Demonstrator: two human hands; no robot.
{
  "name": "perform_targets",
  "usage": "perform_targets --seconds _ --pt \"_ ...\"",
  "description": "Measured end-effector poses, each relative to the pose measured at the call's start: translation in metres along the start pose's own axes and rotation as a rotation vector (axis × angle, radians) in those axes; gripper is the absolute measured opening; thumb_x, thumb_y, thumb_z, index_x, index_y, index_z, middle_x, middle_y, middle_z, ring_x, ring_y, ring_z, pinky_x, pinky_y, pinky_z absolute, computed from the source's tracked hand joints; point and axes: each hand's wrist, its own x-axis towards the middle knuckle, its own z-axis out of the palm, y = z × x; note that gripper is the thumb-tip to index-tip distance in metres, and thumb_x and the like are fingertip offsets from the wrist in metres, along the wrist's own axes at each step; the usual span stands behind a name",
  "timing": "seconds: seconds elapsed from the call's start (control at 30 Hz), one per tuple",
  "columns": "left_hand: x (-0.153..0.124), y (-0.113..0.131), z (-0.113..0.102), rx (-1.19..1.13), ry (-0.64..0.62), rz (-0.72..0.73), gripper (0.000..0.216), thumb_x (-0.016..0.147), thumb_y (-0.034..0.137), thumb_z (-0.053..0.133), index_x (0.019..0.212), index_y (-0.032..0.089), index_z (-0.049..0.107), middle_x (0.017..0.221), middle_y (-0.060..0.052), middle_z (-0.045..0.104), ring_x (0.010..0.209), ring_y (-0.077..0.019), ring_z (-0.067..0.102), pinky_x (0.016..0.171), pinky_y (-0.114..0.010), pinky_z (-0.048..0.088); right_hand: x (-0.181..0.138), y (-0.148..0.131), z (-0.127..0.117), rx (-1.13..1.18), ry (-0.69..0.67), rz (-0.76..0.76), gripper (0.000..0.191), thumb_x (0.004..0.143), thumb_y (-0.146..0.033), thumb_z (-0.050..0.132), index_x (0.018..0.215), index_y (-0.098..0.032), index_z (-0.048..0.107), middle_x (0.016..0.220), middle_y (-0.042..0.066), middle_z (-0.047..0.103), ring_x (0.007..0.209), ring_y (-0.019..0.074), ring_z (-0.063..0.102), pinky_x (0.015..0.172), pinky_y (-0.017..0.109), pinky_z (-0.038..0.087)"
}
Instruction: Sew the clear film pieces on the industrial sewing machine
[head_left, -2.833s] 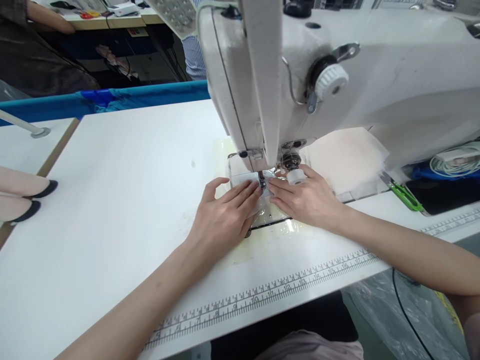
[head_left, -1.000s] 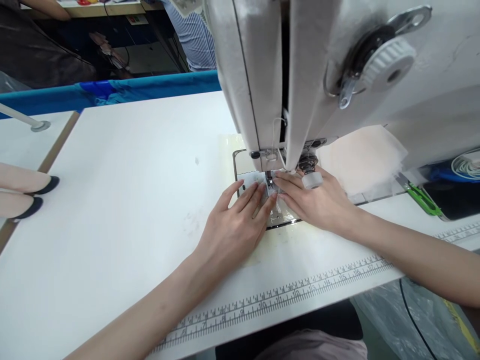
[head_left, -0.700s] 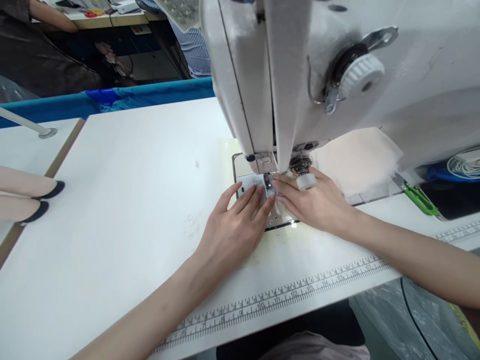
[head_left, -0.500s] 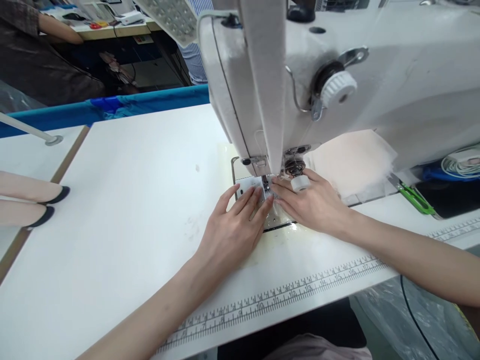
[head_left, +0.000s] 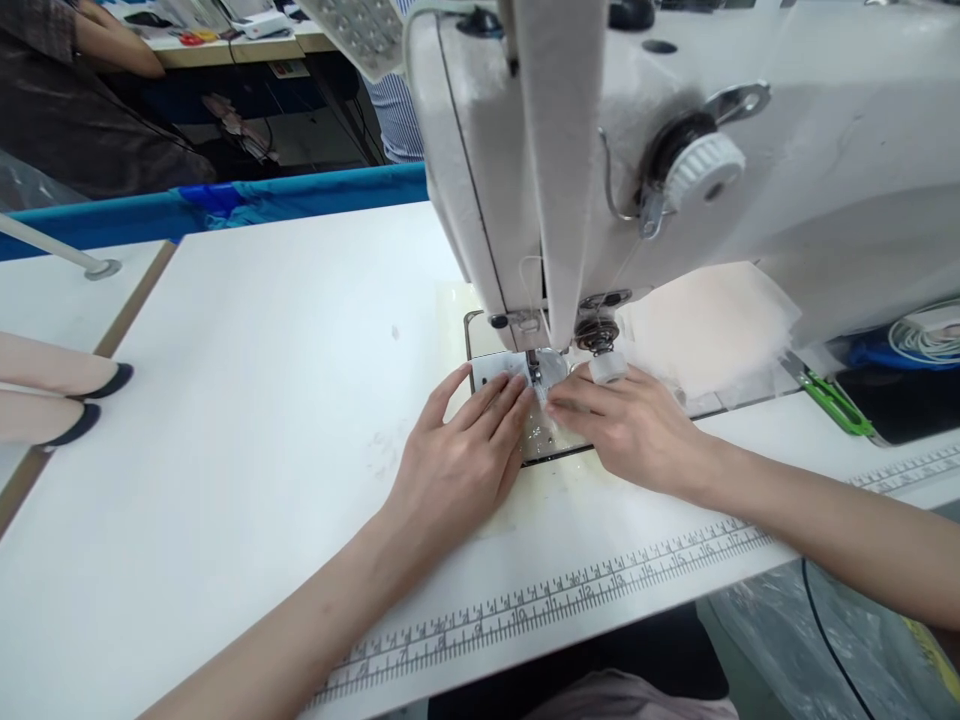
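Note:
My left hand [head_left: 465,450] lies flat with its fingers spread, fingertips on the metal needle plate [head_left: 491,370] just left of the presser foot [head_left: 535,372]. To the right of the foot, my right hand [head_left: 637,425] has its fingers bent and drawn together at a thin, sheer whitish piece of fabric [head_left: 553,368]. Much of that fabric is hidden by the fingers. Above both hands stands the white sewing machine [head_left: 480,170], its needle area partly covered by a pale vertical bar [head_left: 562,160].
Pale peach pieces [head_left: 712,325] lie under the machine arm. Green thread snips [head_left: 836,402] rest beside a dark flat object [head_left: 907,405]. A printed ruler [head_left: 517,618] follows the front table edge. Two peach strips with black ends [head_left: 60,365] are at left. Another person's arm [head_left: 116,42] shows behind.
My right hand has drawn back slightly toward me, its fingers now more bent. My left hand stays almost in place. The view has shifted a little, so the machine appears farther right.

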Motion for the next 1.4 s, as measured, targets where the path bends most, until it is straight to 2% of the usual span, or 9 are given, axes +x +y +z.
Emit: perform_targets --seconds 0.67,0.87,1.1,1.27,1.4 --pt "0.0042 -0.0022 0.0013 0.026 0.0 -0.009 0.036 0.09 0.015 0.048 0.123 0.008 0.06 0.122 -0.011 0.066 0.115 -0.0253 0.062 0.108 -0.051 0.039 0.0025 0.0034 -0.001 -0.073 0.008 -0.029 0.031 0.091 -0.002 0.041 0.093 -0.014 0.07 0.098 0.002 0.071 0.083 0.014 0.059 0.075 0.029 0.043" --pt "0.0041 -0.0047 0.0039 0.025 0.004 -0.026 0.036 0.09 0.015 0.047 0.123 0.008 0.06 0.125 -0.012 0.064 0.118 -0.0261 0.06 0.107 -0.051 0.039 0.002 0.0053 0.0005 -0.117 -0.029 -0.026 0.03 0.092 -0.005 0.042 0.094 -0.014 0.07 0.099 0.002 0.071 0.086 0.0159 0.058 0.077 0.029 0.043" --pt "0.0036 -0.0018 -0.0009 0.062 0.017 -0.012 0.035 0.089 0.015 0.048 0.12 0.01 0.062 0.123 -0.01 0.066 0.116 -0.0255 0.061 0.103 -0.049 0.04 0.0002 0.0065 -0.0004 -0.071 0.03 -0.06 0.029 0.09 -0.003 0.045 0.092 -0.016 0.071 0.099 0.0 0.072 0.086 0.0147 0.058 0.076 0.028 0.042" --pt "0.0031 -0.0013 0.0007 0.044 0.039 -0.038 0.034 0.087 0.015 0.049 0.117 0.009 0.064 0.121 -0.01 0.067 0.115 -0.0257 0.062 0.103 -0.05 0.04 0.0004 0.0061 -0.002 -0.083 0.014 -0.065 0.029 0.09 -0.004 0.045 0.093 -0.016 0.071 0.1 -0.001 0.072 0.09 0.0158 0.059 0.079 0.029 0.043" --pt "0.0035 -0.0033 0.0035 0.031 0.034 -0.06 0.034 0.088 0.017 0.048 0.118 0.01 0.064 0.121 -0.009 0.067 0.114 -0.0252 0.062 0.104 -0.05 0.038 0.0025 0.0065 -0.0031 -0.093 -0.021 -0.066 0.029 0.09 -0.003 0.045 0.093 -0.014 0.072 0.1 0.0 0.072 0.083 0.0148 0.06 0.082 0.03 0.045"
